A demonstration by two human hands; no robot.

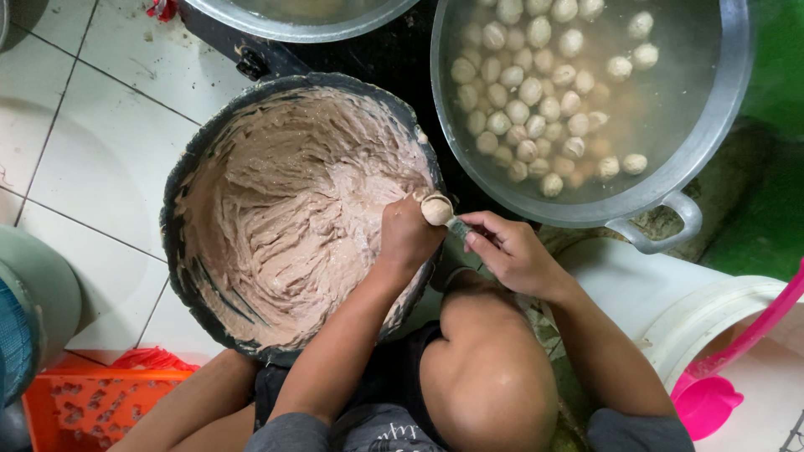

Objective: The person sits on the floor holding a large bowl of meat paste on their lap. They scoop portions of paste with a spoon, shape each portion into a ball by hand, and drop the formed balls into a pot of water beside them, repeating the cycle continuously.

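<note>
Right now L hand (408,234) fisted w/ paste ball (436,208) on top; R hand (512,251) grip pinches spoon (457,224).

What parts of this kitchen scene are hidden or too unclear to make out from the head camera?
- Spoon: its handle is covered by the right hand.
- Left hand: closed into a fist, so the palm is hidden.
- Large round metal pot of pale balls: the top edge cuts it off; cloudy water blurs the deeper balls.
- Second metal basin: mostly outside the frame.
- Orange plastic crate: cut by the bottom edge.
</note>
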